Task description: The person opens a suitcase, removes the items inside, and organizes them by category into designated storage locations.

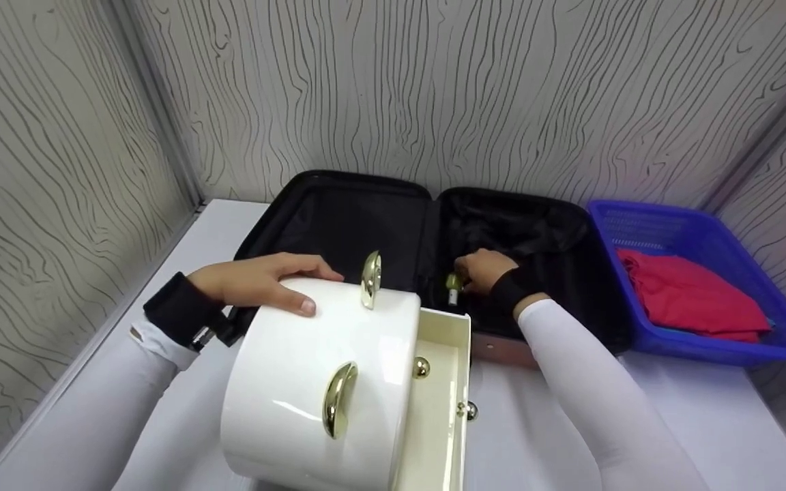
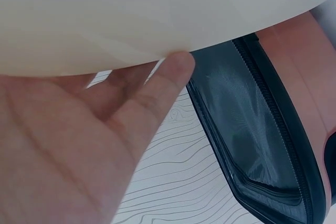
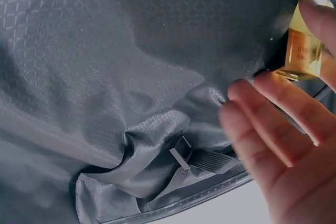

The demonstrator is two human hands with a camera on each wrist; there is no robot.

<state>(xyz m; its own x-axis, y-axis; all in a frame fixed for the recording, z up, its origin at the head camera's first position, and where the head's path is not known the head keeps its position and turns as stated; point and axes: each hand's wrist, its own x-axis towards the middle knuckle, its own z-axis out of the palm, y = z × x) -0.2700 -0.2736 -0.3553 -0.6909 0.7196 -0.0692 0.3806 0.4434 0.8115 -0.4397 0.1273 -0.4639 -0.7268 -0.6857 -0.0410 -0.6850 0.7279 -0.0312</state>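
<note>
A glossy white rounded cosmetics case (image 1: 311,354) with gold handles (image 1: 340,399) stands in front, its cream drawer (image 1: 437,395) pulled out on the right side. My left hand (image 1: 267,281) rests on the case's upper left edge, thumb over the surface; the left wrist view has its fingers along the pale curved wall. Inside the right half of an open black-lined suitcase (image 1: 536,273), my right hand (image 1: 488,268) pinches a small yellow-green bottle (image 3: 304,53) with a white cap and gold label. Its other fingers stretch beside the bottle, close over the dark lining (image 3: 157,77).
At the right of the suitcase stands a blue plastic basket (image 1: 714,351) with folded red cloth (image 1: 696,296) in it. The suitcase's left half (image 1: 359,228) lies open behind the case. Wood-grain panels (image 1: 393,88) enclose the white table (image 1: 714,402) at the back and sides.
</note>
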